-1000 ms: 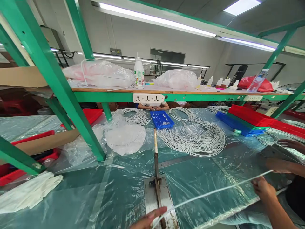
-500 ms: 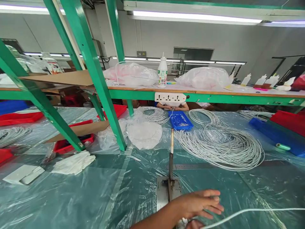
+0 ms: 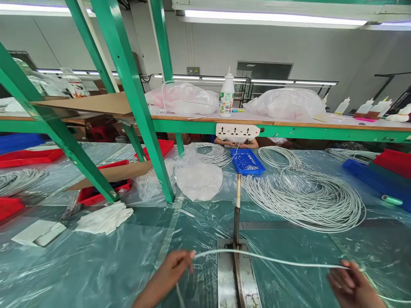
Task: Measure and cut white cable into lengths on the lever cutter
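Note:
A white cable point(image 3: 269, 259) runs between my two hands, arching above a metal hand-lever tool point(image 3: 237, 265) on the bench. My left hand point(image 3: 175, 267) pinches it left of the tool, and a blurred length hangs below the fingers. At the lower right my right hand point(image 3: 351, 280) is closed round the same cable, which continues past it to the right edge. The tool has a worn metal base and an upright lever with a pale handle. Behind it lies a large coil of white cables point(image 3: 308, 201).
A blue tray point(image 3: 247, 161) with small white pieces stands behind the lever. Plastic bags point(image 3: 199, 182), white gloves point(image 3: 104, 218) and a red tray point(image 3: 86, 194) lie to the left. Green posts point(image 3: 141, 102) carry a shelf with a power strip point(image 3: 237, 130). Another person's arms point(image 3: 252, 143) show behind.
My left hand has moved left from over the tool and now pinches the cable. My right hand has come into clear view at the right, with the cable stretched between them.

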Action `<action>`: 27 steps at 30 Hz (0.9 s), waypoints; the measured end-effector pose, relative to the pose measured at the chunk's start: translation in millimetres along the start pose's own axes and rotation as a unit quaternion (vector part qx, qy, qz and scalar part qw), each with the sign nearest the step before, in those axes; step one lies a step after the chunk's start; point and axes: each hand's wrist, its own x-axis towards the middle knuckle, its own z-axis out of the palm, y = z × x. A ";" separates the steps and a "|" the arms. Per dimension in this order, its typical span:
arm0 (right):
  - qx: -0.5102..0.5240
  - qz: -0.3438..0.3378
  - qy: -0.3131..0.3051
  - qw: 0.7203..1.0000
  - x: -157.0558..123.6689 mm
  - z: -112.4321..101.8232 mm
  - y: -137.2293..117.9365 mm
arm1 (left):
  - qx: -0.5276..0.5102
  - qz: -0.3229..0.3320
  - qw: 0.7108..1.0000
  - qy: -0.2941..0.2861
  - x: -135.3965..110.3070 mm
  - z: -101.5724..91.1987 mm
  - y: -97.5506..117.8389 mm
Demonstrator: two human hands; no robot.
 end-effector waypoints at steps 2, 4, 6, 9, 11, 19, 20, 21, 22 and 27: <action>0.020 0.115 -0.017 0.993 -7.1 17.1 48.1 | 0.118 0.112 0.968 0.193 -26.8 -35.7 28.3; 0.042 0.215 -0.058 0.974 -9.5 29.6 87.7 | 0.242 0.258 0.881 0.313 -52.0 -60.5 50.8; 0.064 0.261 -0.077 0.960 -7.9 38.1 114.6 | 0.335 0.356 0.798 0.351 -65.4 -75.5 59.1; 0.064 0.248 -0.053 0.965 -3.2 44.7 139.5 | 0.424 0.309 0.797 0.299 -57.4 -86.8 33.7; 0.016 0.229 -0.037 0.973 -3.5 44.5 156.0 | 0.454 0.168 0.847 0.218 -41.8 -91.1 -6.1; -0.204 0.346 -0.100 0.910 -52.5 34.8 258.2 | 0.525 -0.080 0.846 0.050 -7.1 -83.1 -118.7; -0.218 0.355 -0.109 0.903 -57.9 35.5 269.3 | 0.514 -0.065 0.854 0.049 -3.2 -75.8 -112.6; -0.230 0.359 -0.116 0.897 -61.8 36.2 279.3 | 0.488 -0.044 0.870 0.054 1.5 -66.5 -102.8; -0.243 0.358 -0.122 0.893 -64.3 36.8 288.5 | 0.449 -0.016 0.891 0.064 7.0 -55.0 -90.5; -0.325 0.305 -0.194 0.874 -66.9 37.9 321.2 | 0.268 0.055 0.962 -0.001 37.5 26.2 -35.2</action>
